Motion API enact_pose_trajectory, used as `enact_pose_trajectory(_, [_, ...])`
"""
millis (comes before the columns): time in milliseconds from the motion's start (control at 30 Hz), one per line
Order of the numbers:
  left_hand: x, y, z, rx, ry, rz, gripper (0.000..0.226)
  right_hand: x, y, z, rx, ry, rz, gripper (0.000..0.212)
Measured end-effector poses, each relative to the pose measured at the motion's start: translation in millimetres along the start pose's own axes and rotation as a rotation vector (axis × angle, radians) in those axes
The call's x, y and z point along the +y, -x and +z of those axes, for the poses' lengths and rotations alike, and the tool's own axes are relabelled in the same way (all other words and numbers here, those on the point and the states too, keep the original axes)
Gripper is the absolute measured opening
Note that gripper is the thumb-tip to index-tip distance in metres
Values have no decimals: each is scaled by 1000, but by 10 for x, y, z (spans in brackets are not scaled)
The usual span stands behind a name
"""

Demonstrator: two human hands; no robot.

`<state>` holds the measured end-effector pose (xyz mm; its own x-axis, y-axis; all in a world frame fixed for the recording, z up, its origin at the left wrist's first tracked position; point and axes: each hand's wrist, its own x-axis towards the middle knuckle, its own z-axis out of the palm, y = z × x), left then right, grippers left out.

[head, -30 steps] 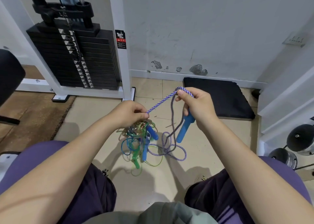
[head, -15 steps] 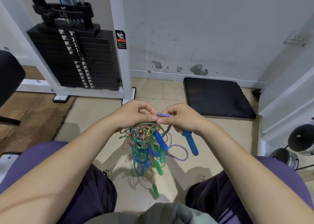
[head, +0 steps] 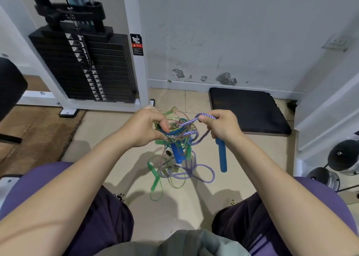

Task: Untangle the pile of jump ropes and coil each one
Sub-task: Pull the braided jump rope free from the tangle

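On my feed the only printed thing is a black warning sticker [head: 137, 44] on the white post [head: 136, 65] of the weight machine; I can make out a red band with a warning triangle across its middle and rows of small white print, but none of the words come through sharp enough to read. The silver tabs [head: 85, 61] running down the black weight stack [head: 108, 69] look like number plates, though I cannot read a single figure on them.
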<state>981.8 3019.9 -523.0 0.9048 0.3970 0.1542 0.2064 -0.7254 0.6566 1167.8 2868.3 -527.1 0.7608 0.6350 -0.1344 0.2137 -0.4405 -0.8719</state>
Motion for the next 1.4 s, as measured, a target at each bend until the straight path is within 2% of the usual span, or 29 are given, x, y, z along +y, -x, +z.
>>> enact_pose_trajectory(100, [-30, -6, 8, -92, -206, -20, 19, -20, 11, 30, 61, -69, -57, 21])
enact_pose_trajectory(167, [-45, 2, 60, -260, -379, -35, 27, -52, 72, 75, -9, -141, -95, 19])
enact_pose_trajectory(200, [-45, 5, 99, -293, -349, -48, 30, -69, 105, 93, -55, -177, -106, 17])
enact_pose_trajectory(233, [-19, 9, 127, -270, -240, -72, 28, -87, 132, 109, -104, -217, -109, 16])
enact_pose_trajectory(300, [46, 1, 169, -109, -3, -162, 30, -121, 180, 134, -196, -284, -103, 15])
enact_pose_trajectory(400, [73, -25, 227, 71, 60, -188, 29, -157, 242, 186, -278, -293, -124, 12])
enact_pose_trajectory(467, [97, -25, 251, 86, 75, -163, 32, -185, 274, 212, -314, -298, -143, 12])
enact_pose_trajectory(633, [110, -23, 286, -66, 96, -164, 54, -244, 308, 209, -344, -355, -182, 11])
enact_pose_trajectory(733, [75, -19, 284, -100, -40, -154, 55, -265, 317, 194, -342, -368, -214, 12])
enact_pose_trajectory(900, [-24, -37, 309, -202, -454, -214, 56, -272, 269, 71, -229, -317, -259, 14])
enact_pose_trajectory(1033, [-80, -39, 312, -198, -504, -232, 60, -265, 259, 27, -182, -310, -265, 15])
enact_pose_trajectory(1133, [-110, -71, 271, -182, -464, -303, 60, -280, 244, -7, -138, -298, -302, 17])
enact_pose_trajectory(1200, [-110, -63, 268, -231, -433, -303, 66, -278, 243, -7, -133, -288, -297, 18])
enact_pose_trajectory(1267, [-85, -34, 278, -255, -287, -280, 69, -258, 236, 4, -138, -286, -266, 17])
enact_pose_trajectory(1333, [-39, -20, 280, -157, 1, -254, 51, -242, 217, 13, -137, -271, -253, 17])
enact_pose_trajectory(1400, [-3, -30, 294, -4, 154, -175, 30, -240, 201, 25, -144, -282, -251, 18])
